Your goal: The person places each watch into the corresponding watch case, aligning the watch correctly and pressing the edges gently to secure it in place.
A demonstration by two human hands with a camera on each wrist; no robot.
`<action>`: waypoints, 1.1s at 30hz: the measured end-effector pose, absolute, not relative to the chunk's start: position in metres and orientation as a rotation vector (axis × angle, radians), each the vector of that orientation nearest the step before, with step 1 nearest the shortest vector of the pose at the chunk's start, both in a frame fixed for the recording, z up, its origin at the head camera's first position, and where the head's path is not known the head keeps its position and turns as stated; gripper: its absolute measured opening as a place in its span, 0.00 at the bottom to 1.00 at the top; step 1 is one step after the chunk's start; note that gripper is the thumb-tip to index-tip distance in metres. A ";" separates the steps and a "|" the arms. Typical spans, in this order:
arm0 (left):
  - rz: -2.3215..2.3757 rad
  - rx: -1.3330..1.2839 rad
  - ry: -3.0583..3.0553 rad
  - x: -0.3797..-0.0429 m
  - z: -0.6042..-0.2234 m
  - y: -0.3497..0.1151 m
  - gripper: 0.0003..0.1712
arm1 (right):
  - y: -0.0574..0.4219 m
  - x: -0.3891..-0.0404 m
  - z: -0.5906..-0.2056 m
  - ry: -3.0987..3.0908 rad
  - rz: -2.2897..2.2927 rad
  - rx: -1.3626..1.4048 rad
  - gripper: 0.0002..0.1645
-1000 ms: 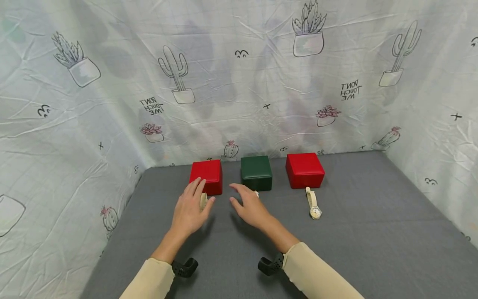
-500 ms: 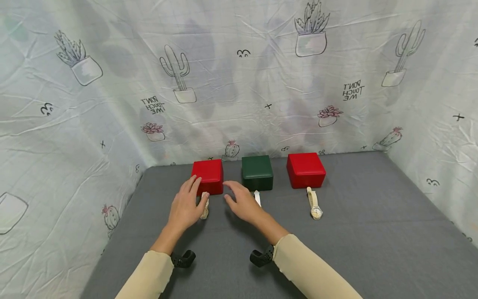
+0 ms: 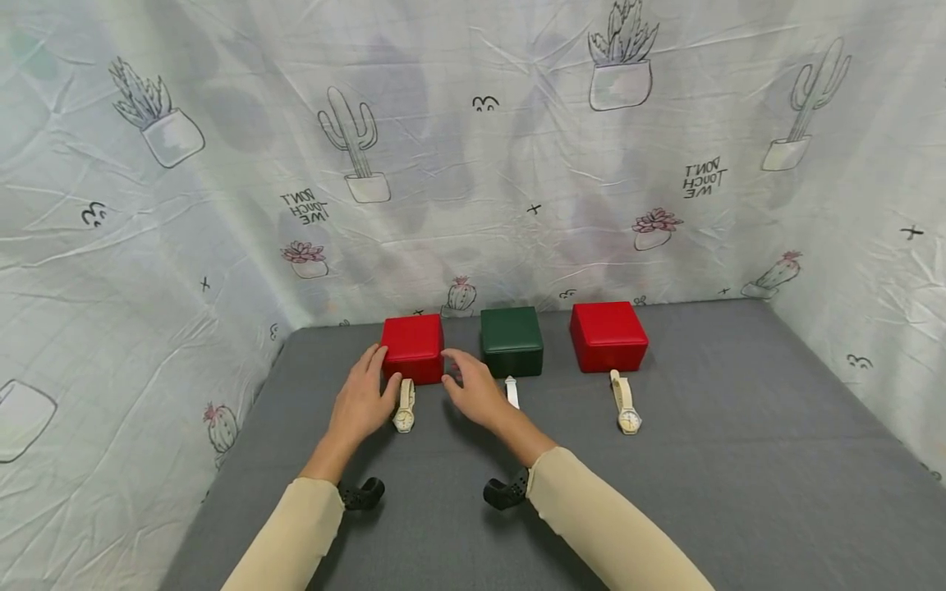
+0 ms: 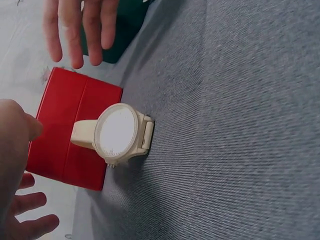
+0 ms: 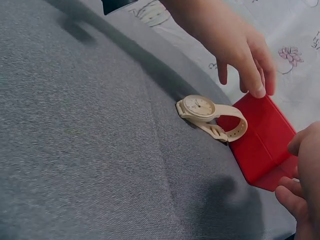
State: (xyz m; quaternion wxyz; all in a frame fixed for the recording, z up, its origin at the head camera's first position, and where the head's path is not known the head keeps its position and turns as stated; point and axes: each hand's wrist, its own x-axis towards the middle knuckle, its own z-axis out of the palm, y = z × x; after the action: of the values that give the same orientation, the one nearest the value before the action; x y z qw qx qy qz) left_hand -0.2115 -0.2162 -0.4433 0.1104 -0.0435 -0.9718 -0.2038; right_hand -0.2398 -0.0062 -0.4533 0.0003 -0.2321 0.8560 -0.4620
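Note:
A red box (image 3: pixel 414 341) stands at the back left of the table, its lid down. My left hand (image 3: pixel 362 398) is at the box's left front corner, fingers extended, and whether it touches the box is hard to tell. On the other side, my right hand (image 3: pixel 476 390) reaches toward the box's right face with fingers slightly bent and nothing held. Between the hands lies a cream wristwatch (image 3: pixel 405 406) in front of the box. Its strap is buckled into a loop, as the right wrist view shows the watch (image 5: pixel 199 106) resting with its dial up.
A dark green box (image 3: pixel 512 332) stands in the middle, with a white watch strap (image 3: pixel 512 392) before it, partly hidden by my right hand. Further right is another red box (image 3: pixel 609 328) with a cream watch (image 3: pixel 626 406) in front. A patterned cloth (image 3: pixel 443 164) hangs behind.
Both hands have moved left, coming to either side of the left red box. The left-hand watch and the white strap, earlier mostly covered, now show more. Boxes and watches stay put.

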 end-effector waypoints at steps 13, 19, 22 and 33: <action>-0.751 -0.109 -2.909 -0.230 -0.457 -0.228 0.42 | -0.019 -0.256 -0.457 2.700 -1.413 -0.667 0.36; -0.919 -0.113 -2.912 -0.236 -0.463 -0.230 0.46 | -0.025 -0.261 -0.459 2.664 -1.464 -0.633 0.40; -0.967 -0.123 -2.865 -0.238 -0.464 -0.229 0.41 | -0.028 -0.263 -0.461 2.653 -1.497 -0.607 0.41; -1.041 -0.119 -2.799 -0.242 -0.467 -0.229 0.35 | -0.038 -0.266 -0.470 2.649 -1.613 -0.515 0.40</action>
State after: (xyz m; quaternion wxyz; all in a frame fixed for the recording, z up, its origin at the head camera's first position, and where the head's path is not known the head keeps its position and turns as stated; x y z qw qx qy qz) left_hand -0.2422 -0.2289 -0.4666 0.0762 -0.0398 -0.9339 -0.3471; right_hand -0.2656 -0.0381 -0.4702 -0.0011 -0.1638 0.8425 -0.5132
